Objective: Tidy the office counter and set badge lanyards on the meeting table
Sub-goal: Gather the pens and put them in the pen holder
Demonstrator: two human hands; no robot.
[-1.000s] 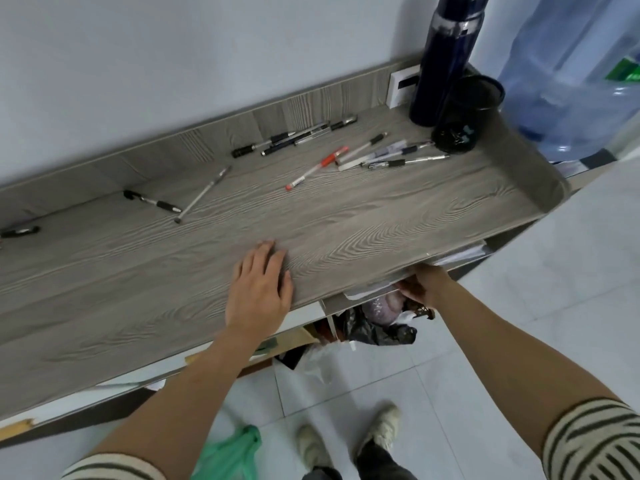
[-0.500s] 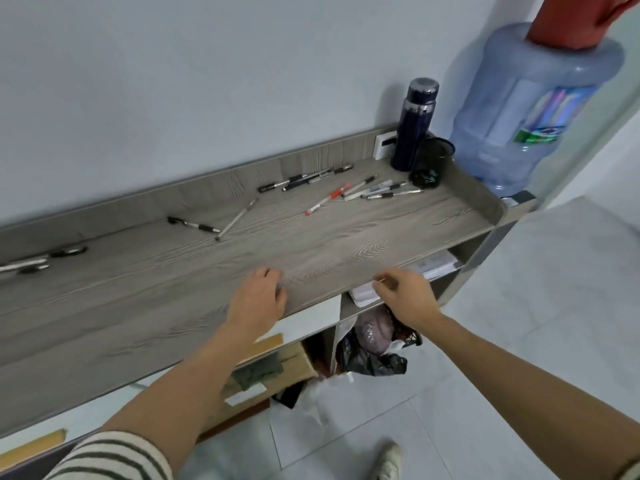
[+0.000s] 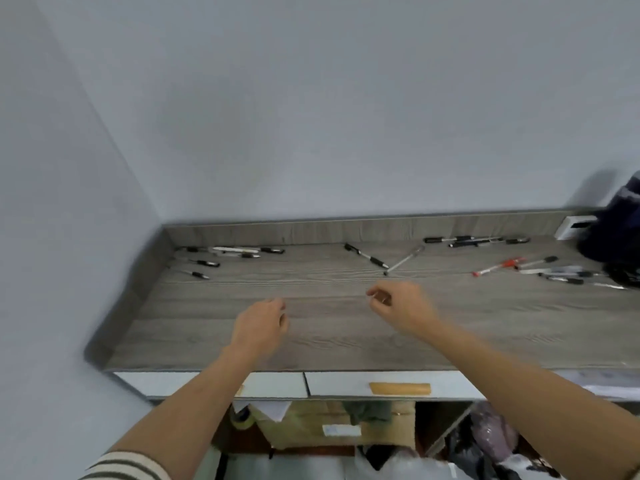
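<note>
Several pens lie scattered on the grey wood-grain counter: a group at the far left, a black pen and a silver pen crossing in the middle, a red pen, and more at the far right. My left hand hovers over the counter's middle with fingers loosely curled and holds nothing. My right hand hangs just in front of the crossed pens, fingers curled, also holding nothing. No lanyards are in view.
A dark blue flask and a black cup stand at the right end by a white wall socket. Raised rims edge the counter's back and left side. White drawers and boxes and bags sit below.
The view has swung left to face the counter squarely. My left hand has lifted off the counter surface. My right hand has left the shelf under the edge and risen over the counter.
</note>
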